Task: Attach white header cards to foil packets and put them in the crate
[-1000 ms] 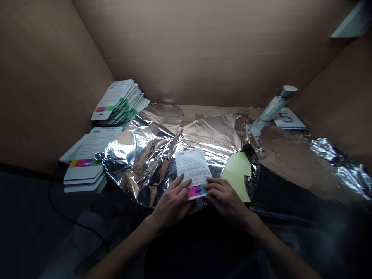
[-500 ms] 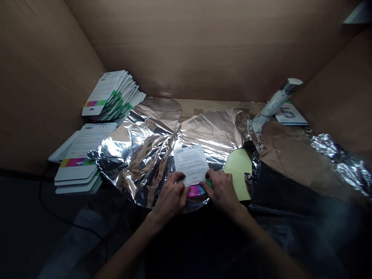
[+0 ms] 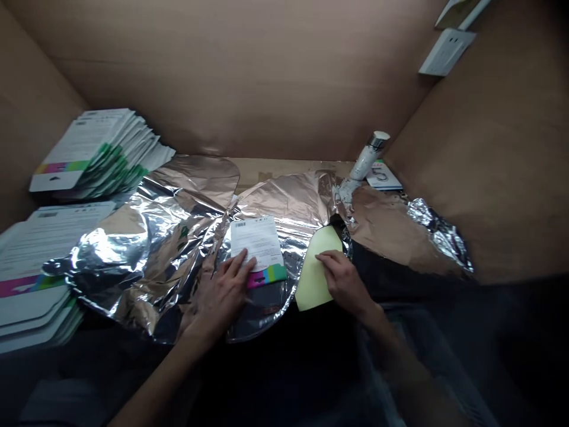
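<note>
A white printed packet (image 3: 256, 237) with a pink, blue and green band along its near edge lies flat on crinkled shiny foil (image 3: 284, 196). My left hand (image 3: 224, 290) rests on its left side, fingers stretched out and apart. To the right lies a pale yellow sheet (image 3: 313, 279) with a curved edge. Over that sheet is my right hand (image 3: 347, 281), thumb and index finger pinched together. Whatever may be between those fingertips is too small to make out.
On the left stand two stacks of similar packets, an upper stack (image 3: 111, 148) and a lower stack (image 3: 53, 237). At the back right, a white-smeared tube (image 3: 367, 157) leans by a booklet marked 5 (image 3: 383, 177). Crumpled foil (image 3: 442, 234) lies near the right cardboard wall (image 3: 502, 166).
My right hand has left the packet's right edge and moved right, over the yellow sheet. My left hand has flattened onto the packet. The view has swung to the right.
</note>
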Demonstrator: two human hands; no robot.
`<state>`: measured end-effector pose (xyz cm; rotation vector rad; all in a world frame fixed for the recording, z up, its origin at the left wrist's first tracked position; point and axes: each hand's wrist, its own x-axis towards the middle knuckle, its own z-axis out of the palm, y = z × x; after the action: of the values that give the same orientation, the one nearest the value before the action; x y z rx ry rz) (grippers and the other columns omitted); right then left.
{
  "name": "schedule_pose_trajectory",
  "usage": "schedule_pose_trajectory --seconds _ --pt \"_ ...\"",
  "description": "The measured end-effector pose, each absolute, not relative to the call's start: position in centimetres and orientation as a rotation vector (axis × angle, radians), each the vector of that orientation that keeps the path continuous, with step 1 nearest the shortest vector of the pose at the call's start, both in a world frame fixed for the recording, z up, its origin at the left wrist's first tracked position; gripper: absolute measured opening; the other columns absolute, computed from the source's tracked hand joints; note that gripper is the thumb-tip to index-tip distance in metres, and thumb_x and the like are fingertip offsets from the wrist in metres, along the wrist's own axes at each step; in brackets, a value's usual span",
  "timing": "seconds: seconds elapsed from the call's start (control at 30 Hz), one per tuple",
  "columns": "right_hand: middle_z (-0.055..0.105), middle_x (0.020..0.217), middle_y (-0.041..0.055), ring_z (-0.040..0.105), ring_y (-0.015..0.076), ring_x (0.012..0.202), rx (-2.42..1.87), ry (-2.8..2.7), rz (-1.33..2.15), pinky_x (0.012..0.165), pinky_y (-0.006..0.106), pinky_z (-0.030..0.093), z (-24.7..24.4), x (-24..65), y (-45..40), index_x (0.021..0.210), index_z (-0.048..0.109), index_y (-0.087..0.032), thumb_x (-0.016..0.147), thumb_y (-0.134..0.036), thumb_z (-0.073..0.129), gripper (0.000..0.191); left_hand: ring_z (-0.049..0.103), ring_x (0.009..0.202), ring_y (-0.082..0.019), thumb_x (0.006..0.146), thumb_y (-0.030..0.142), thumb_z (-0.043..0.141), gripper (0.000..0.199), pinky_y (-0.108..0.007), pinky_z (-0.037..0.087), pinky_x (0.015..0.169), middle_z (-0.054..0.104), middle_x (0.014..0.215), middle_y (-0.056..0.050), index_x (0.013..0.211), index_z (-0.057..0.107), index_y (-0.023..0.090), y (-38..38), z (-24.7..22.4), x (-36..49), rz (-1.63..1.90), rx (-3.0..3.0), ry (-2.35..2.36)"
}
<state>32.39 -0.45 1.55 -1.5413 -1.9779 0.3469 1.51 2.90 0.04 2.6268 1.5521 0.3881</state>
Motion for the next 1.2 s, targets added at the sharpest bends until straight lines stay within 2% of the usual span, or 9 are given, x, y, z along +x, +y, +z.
schedule_pose_trajectory --seconds 0.07,0.17,0.33,0.53,0.67,0.87,1.03,1.2 --pt "0.064 0.114 0.011 0.06 0.024 0.107 -1.588 -2.038 0.373 0.098 0.039 0.05 1.8 33.5 0.9 0.122 0.071 -0.019 0.097 -0.007 0.044 0.039 0.049 0.138 -0.032 0.093 0.018 0.052 0.054 -0.06 0.013 0.127 0.044 0.162 -0.006 0.146 0.055 0.027 3.8 0.7 1.7 0.345 2.649 1.548" --pt "0.063 0.113 0.0112 0.058 0.0245 0.105 -1.614 -2.177 0.314 0.096 0.038 0.049 1.6 33.1 2.4 0.122 0.072 -0.019 0.095 -0.005 0.045 0.04 0.052 0.136 -0.031 0.098 0.02 0.046 0.049 -0.058 0.022 0.124 0.047 0.16 -0.004 0.145 0.057 0.028 4.2 1.6 2.0 0.301 2.606 1.597" --pt "0.061 0.123 0.0127 0.053 0.0283 0.11 -1.676 -2.281 0.137 0.099 0.043 0.045 0.5 32.9 1.1 0.138 0.063 -0.021 0.096 -0.007 0.048 0.046 0.049 0.137 -0.033 0.101 0.026 0.044 0.045 -0.057 0.036 0.115 0.045 0.161 -0.005 0.145 0.058 0.028 4.3 1.1 1.2 0.353 2.544 1.627" --pt "0.062 0.121 0.0115 0.054 0.0268 0.108 -1.669 -2.371 0.166 0.097 0.041 0.044 1.4 35.4 -1.5 0.141 0.059 -0.021 0.096 -0.006 0.047 0.049 0.047 0.137 -0.035 0.1 0.028 0.049 0.047 -0.058 0.037 0.112 0.045 0.161 -0.006 0.145 0.057 0.027 5.0 -0.6 0.4 0.375 2.565 1.617" --pt "0.063 0.11 0.0094 0.056 0.0229 0.103 -1.664 -2.37 0.233 0.093 0.036 0.046 2.9 35.2 -0.4 0.128 0.068 -0.02 0.098 -0.006 0.047 0.039 0.05 0.133 -0.035 0.1 0.026 0.044 0.048 -0.056 0.041 0.111 0.046 0.16 -0.008 0.147 0.056 0.026 4.6 0.6 1.2 0.305 2.579 1.604" --pt "0.066 0.105 0.0074 0.059 0.0216 0.098 -1.574 -2.291 0.278 0.091 0.037 0.048 2.8 34.8 0.5 0.106 0.075 -0.021 0.101 -0.015 0.052 0.024 0.05 0.131 -0.038 0.1 0.028 0.043 0.051 -0.054 0.045 0.107 0.05 0.154 -0.016 0.15 0.053 0.023 3.6 2.4 4.6 0.209 2.594 1.501" --pt "0.065 0.099 0.0057 0.059 0.0217 0.095 -1.593 -2.209 0.359 0.089 0.037 0.047 2.4 34.6 0.8 0.096 0.072 -0.022 0.101 -0.021 0.056 0.016 0.039 0.141 -0.041 0.099 0.032 0.049 0.053 -0.055 0.041 0.108 0.049 0.153 -0.015 0.151 0.05 0.029 4.0 1.6 7.6 0.309 2.551 1.469" --pt "0.063 0.096 0.0042 0.057 0.021 0.094 -1.614 -2.234 0.379 0.084 0.035 0.045 2.5 34.5 1.3 0.09 0.062 -0.02 0.101 -0.02 0.056 0.013 0.04 0.14 -0.039 0.104 0.037 0.04 0.045 -0.056 0.04 0.106 0.048 0.153 -0.011 0.148 0.053 0.035 4.8 0.7 8.6 0.433 2.51 1.59"
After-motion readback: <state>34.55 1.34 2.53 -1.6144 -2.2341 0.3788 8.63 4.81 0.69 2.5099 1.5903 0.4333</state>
